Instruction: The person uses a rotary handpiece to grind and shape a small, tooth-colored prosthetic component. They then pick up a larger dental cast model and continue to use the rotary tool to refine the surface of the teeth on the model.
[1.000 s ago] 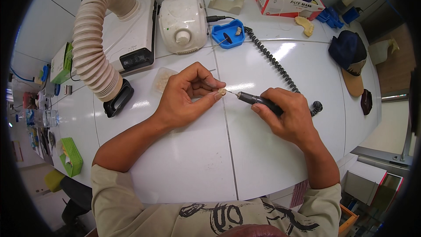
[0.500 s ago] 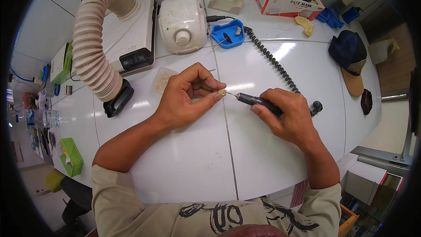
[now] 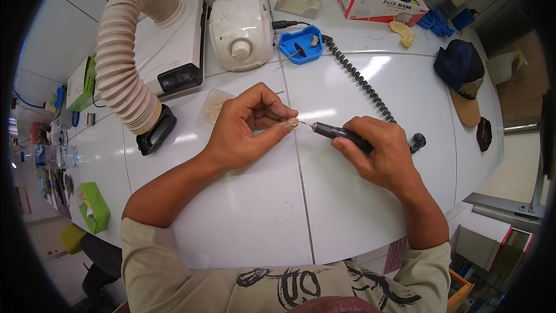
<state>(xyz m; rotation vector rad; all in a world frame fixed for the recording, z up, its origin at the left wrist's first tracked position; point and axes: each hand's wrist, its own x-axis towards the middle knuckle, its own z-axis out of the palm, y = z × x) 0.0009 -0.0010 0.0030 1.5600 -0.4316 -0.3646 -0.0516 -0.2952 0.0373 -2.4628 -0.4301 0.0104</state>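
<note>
Between the thumb and fingers of my left hand is a small cream-coloured piece, perhaps a dental part. My right hand grips a dark rotary handpiece. Its thin bit points left and meets, or nearly meets, the small piece. Whether the tip touches cannot be made out. Both hands are above the white tabletop. Behind my left wrist, partly hidden, stands a clear tub with pale bits inside. A coiled black cord runs across the table behind my right hand.
At the back stand a white control unit with a knob and a blue tray. A ribbed suction hose arches at the left. A mask box and a cap lie to the right. A green basket sits at the left edge.
</note>
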